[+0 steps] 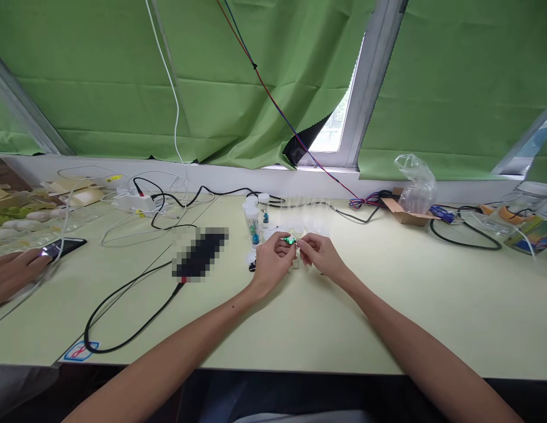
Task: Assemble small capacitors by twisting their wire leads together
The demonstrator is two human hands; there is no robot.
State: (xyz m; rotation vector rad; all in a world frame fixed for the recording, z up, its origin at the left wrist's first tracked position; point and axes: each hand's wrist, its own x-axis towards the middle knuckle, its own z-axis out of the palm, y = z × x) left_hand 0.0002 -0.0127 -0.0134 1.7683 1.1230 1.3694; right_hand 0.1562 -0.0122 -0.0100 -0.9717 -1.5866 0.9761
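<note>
Over the table's middle, my left hand pinches a small bright green piece, too small for its kind to be made out. My right hand meets it from the other side, thumb and finger pressed together at the piece's right end; what they grip is hidden. Just beyond my left hand stand clear tubes with white caps, one with blue-green contents, another capped tube farther back. Behind both hands is a group of clear, see-through containers. A small black and white item lies beside my left fingers.
A black cable loops from a blurred-out dark device on the left. Another person's hand touches a phone. A white power strip sits behind. At right are an open carton, a plastic bag and coiled cables.
</note>
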